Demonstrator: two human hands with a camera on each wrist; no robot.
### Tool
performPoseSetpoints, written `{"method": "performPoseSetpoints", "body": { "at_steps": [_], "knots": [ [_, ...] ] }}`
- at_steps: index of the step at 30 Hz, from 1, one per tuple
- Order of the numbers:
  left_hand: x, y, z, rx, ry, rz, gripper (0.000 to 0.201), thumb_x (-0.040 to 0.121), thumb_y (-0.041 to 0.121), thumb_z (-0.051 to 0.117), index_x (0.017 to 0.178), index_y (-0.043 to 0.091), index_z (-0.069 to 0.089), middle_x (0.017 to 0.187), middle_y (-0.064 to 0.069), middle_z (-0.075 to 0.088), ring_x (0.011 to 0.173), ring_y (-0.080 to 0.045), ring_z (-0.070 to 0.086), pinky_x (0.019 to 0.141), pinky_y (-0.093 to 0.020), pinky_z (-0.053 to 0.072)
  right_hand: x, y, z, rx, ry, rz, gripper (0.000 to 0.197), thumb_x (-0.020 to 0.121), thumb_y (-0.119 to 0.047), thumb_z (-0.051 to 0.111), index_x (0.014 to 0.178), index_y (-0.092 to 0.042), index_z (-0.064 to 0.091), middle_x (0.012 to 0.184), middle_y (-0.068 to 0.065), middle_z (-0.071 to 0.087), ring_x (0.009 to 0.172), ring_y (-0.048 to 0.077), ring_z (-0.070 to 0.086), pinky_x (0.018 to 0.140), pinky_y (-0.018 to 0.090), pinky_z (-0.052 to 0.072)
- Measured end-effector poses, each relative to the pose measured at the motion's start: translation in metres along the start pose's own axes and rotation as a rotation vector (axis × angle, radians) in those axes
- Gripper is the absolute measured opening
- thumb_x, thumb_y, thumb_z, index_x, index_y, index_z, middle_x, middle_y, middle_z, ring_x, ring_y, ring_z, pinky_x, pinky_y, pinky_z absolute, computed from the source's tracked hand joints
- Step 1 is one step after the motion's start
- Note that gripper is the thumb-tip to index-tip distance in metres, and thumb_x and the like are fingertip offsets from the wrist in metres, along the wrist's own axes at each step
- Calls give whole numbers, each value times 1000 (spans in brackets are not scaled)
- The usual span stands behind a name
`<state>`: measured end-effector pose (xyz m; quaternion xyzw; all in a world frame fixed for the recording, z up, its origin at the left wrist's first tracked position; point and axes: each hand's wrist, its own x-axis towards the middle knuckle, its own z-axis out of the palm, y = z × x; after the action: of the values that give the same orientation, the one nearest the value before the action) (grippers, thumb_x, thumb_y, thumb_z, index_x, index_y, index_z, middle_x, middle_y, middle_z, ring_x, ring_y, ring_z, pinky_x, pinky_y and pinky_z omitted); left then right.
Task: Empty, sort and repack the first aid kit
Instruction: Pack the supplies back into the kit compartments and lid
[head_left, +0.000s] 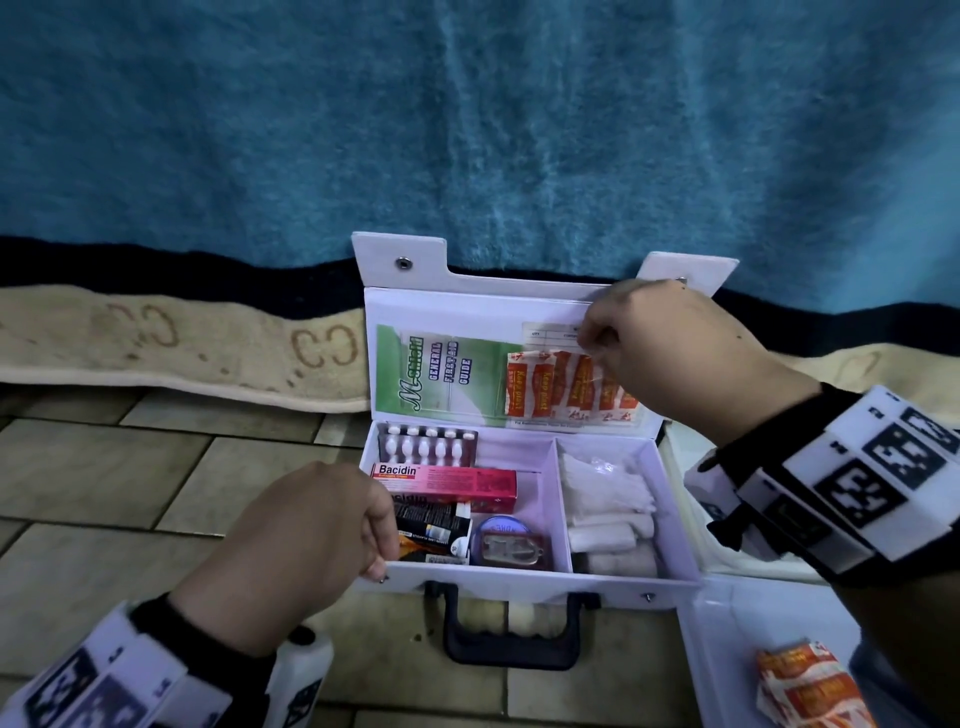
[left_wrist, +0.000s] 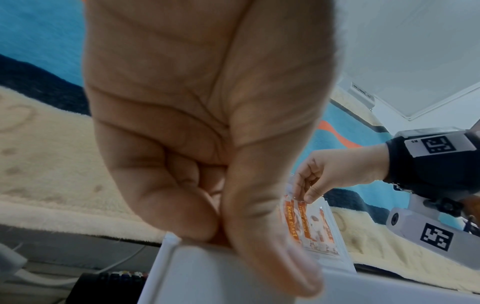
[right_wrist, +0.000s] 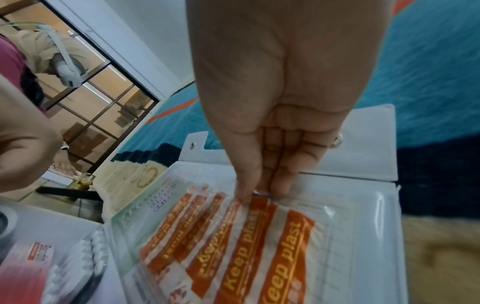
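The white first aid kit (head_left: 519, 579) lies open on the tiled floor, its lid (head_left: 467, 306) leaning back against a blue blanket. A clear lid pocket holds a green guide (head_left: 441, 374) and orange plasters (head_left: 550, 387). My right hand (head_left: 592, 345) pinches the top edge of the plasters (right_wrist: 249, 246) between thumb and fingers (right_wrist: 244, 185). My left hand (head_left: 382, 556) grips the kit's front left wall (left_wrist: 194, 277), thumb (left_wrist: 272, 246) outside. Inside lie a blister pack (head_left: 427, 444), a pink Bacidin box (head_left: 447, 480), a dark box (head_left: 434, 530) and white bandage rolls (head_left: 608, 509).
A second white tray (head_left: 737, 623) at the lower right holds more orange plasters (head_left: 805, 686). The kit's black handle (head_left: 511, 634) points toward me. A cream blanket border (head_left: 182, 343) runs along the floor behind. A round tin (head_left: 501, 525) and small clear case (head_left: 511, 548) sit mid-kit.
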<state>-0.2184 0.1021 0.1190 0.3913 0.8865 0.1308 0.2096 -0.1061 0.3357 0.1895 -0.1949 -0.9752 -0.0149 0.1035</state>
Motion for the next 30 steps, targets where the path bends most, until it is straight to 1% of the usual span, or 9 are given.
{"method": "performPoseSetpoints", "body": {
  "at_steps": [5, 8, 11, 15, 17, 19, 20, 25, 30],
  "knots": [
    [1, -1, 0, -9, -5, -5, 26, 65, 12, 77, 52, 30, 64, 59, 23, 68, 59, 8, 62, 62, -18, 49, 3, -4, 10, 37, -42, -15, 36, 77, 0, 53, 99, -26, 67, 102, -1, 68, 96, 25, 63, 80, 36, 53],
    [1, -1, 0, 0, -5, 3, 26, 64, 12, 76, 52, 30, 63, 58, 23, 67, 59, 9, 62, 61, -16, 48, 4, -5, 13, 80, -46, -8, 38, 76, 0, 52, 98, -28, 65, 97, 0, 66, 93, 24, 62, 79, 37, 53],
    [1, -2, 1, 7, -2, 16, 25, 65, 12, 76, 53, 29, 63, 59, 23, 68, 60, 9, 62, 56, -13, 43, 2, -6, 13, 75, -47, -25, 38, 75, 0, 52, 99, -27, 66, 98, 1, 66, 94, 25, 62, 80, 37, 52],
    [2, -2, 1, -10, -11, 8, 27, 66, 9, 75, 51, 29, 63, 59, 21, 69, 59, 8, 62, 60, -15, 46, 1, -10, 10, 108, 25, -78, 35, 73, 1, 56, 99, -20, 68, 103, 1, 68, 99, 24, 61, 86, 32, 50],
    [2, -1, 0, -11, -18, 3, 27, 65, 9, 75, 52, 29, 63, 59, 20, 69, 58, 8, 63, 62, -16, 48, 1, -14, 11, 135, 28, -115, 36, 74, 1, 58, 103, -18, 68, 106, 1, 66, 102, 22, 59, 88, 26, 43],
    [2, -1, 0, -8, -20, 2, 26, 66, 9, 76, 52, 28, 63, 60, 20, 69, 59, 8, 63, 61, -15, 47, 2, -16, 13, 127, 10, -148, 37, 74, 1, 58, 104, -19, 68, 104, -1, 65, 102, 20, 57, 85, 20, 37],
    [2, -1, 0, -7, -22, 0, 25, 66, 10, 76, 53, 28, 64, 60, 19, 70, 59, 7, 63, 60, -14, 46, 3, -16, 14, 125, 1, -154, 34, 75, -1, 59, 102, -18, 67, 102, 0, 65, 102, 20, 57, 84, 20, 35],
    [2, -1, 2, -1, -22, -3, 26, 67, 10, 75, 53, 28, 63, 61, 17, 70, 60, 7, 63, 55, -11, 42, 8, -16, 22, 109, -3, -138, 15, 77, -14, 67, 91, -19, 67, 94, -1, 60, 100, 23, 56, 89, 29, 40],
    [2, -2, 1, -10, -27, -4, 27, 67, 10, 76, 52, 28, 62, 60, 17, 70, 60, 7, 63, 54, -10, 40, 9, -15, 25, 87, -20, -133, 12, 79, -14, 66, 89, -20, 68, 93, -1, 59, 101, 23, 56, 91, 32, 42]
  ]
}}
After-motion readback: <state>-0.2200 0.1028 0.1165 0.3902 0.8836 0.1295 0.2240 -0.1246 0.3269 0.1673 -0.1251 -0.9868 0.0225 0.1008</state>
